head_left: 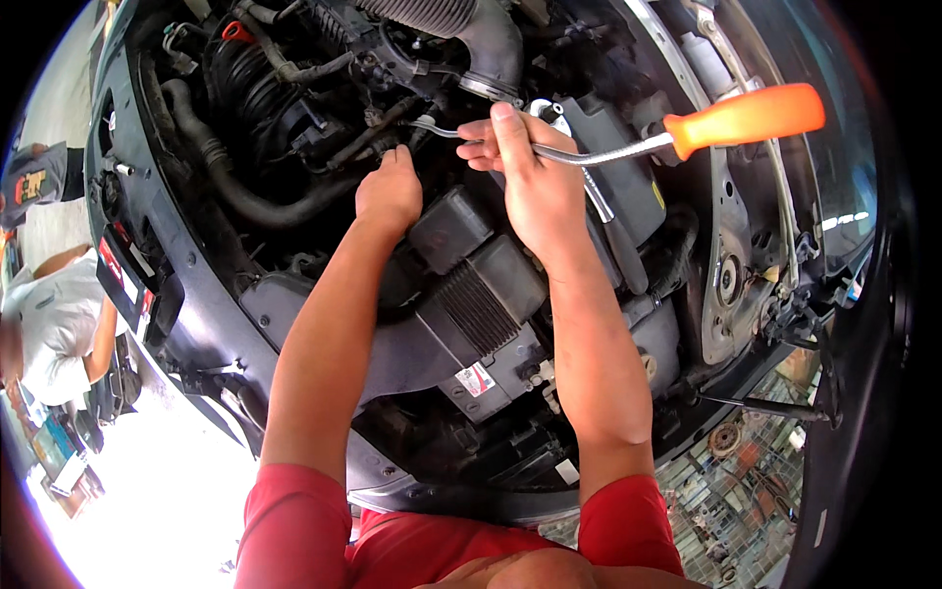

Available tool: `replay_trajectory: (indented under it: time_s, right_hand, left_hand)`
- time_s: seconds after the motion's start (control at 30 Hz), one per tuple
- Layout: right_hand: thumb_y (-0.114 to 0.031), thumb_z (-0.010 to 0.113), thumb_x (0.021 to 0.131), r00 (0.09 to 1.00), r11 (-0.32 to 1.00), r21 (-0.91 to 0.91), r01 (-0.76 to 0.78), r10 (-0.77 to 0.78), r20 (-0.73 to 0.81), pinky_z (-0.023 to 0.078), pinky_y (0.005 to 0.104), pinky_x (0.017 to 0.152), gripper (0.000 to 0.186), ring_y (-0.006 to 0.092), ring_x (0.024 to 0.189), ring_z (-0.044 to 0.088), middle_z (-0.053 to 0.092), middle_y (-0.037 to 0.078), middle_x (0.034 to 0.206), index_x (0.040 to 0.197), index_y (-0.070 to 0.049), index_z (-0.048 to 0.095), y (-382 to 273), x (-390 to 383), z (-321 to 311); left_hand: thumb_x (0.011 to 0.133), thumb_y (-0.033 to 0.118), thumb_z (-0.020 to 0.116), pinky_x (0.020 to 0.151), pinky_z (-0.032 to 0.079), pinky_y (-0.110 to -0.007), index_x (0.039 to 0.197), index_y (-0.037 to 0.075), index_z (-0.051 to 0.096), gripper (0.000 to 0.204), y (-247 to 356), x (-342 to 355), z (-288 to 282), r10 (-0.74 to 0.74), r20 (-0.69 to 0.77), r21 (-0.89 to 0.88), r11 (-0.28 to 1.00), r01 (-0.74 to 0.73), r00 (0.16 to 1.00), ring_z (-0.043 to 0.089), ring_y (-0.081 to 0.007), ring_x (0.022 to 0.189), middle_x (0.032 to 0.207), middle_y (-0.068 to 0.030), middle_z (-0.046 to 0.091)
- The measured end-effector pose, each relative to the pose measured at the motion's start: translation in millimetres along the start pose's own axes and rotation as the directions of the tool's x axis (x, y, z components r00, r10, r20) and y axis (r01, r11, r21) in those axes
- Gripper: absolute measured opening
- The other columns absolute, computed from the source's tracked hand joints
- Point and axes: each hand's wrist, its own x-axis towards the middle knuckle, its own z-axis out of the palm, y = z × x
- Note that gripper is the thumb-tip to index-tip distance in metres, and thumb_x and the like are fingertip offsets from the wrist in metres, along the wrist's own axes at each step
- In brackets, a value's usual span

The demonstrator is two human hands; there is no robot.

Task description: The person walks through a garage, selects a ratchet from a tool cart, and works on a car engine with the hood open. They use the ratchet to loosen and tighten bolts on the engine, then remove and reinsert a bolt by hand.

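Note:
My right hand (527, 182) grips the bent metal shaft of a pry tool (601, 157) with an orange handle (743, 118); its thin end reaches left among the engine fittings. Behind that hand, a chrome ratchet (600, 203) lies slanted beside a dark plastic cover (633, 191). My left hand (390, 194) reaches into the engine bay below the hose fittings (380, 142), fingers close together and bent, their tips partly hidden, so what they touch is unclear. A corrugated intake duct (432, 12) curves above both hands, and the battery (491, 383) sits below, between my forearms.
The car's front edge (206, 324) runs along the left, with two other people (54, 314) beyond it. At right are the cowl linkage (775, 216), a support strut (765, 407) and the dark bodywork. A grated floor (746, 471) with parts shows below.

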Motion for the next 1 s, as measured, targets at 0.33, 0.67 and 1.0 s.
replay_trajectory:
  time_s: [0.33,0.67,1.0]
  right_hand:
    - [-0.027,0.047,0.106,0.998,0.998,-0.014,0.058,-0.058,0.013,0.057,0.0313,0.073,0.043,0.0209,0.080,0.070,0.071,0.017,0.095,0.082,0.006,0.060,-29.0,-31.6,-13.8]
    - [-0.036,0.045,0.106,0.997,0.996,-0.055,0.073,-0.072,0.012,0.058,0.0351,0.069,0.048,0.0265,0.076,0.071,0.070,0.021,0.094,0.079,0.002,0.055,-40.7,-29.5,-4.7]
    - [-0.037,0.034,0.108,0.982,0.984,-0.110,0.138,-0.151,-0.113,0.057,0.0368,0.062,0.046,0.0314,0.069,0.070,0.068,0.025,0.092,0.080,-0.004,0.046,-83.3,-85.5,-35.1]
  left_hand:
    - [0.086,0.006,0.053,0.085,0.054,-0.049,0.134,-0.002,0.044,0.050,-5.4,-7.7,5.9,0.063,-0.152,-0.107,0.991,-0.080,0.986,0.066,-0.0425,0.100,0.130,-0.0232,0.056]
    - [0.094,0.012,0.045,0.081,0.056,-0.046,0.132,0.000,0.048,0.041,-3.1,-7.3,7.0,-0.007,-0.157,-0.177,0.984,-0.021,0.988,0.068,-0.0384,0.096,0.127,-0.0195,0.058]
    - [0.093,0.013,0.047,0.089,0.055,-0.045,0.142,0.003,0.044,0.050,-8.5,-3.6,12.3,-0.086,-0.129,-0.308,0.951,0.043,0.988,0.066,-0.0364,0.106,0.133,-0.0177,0.058]
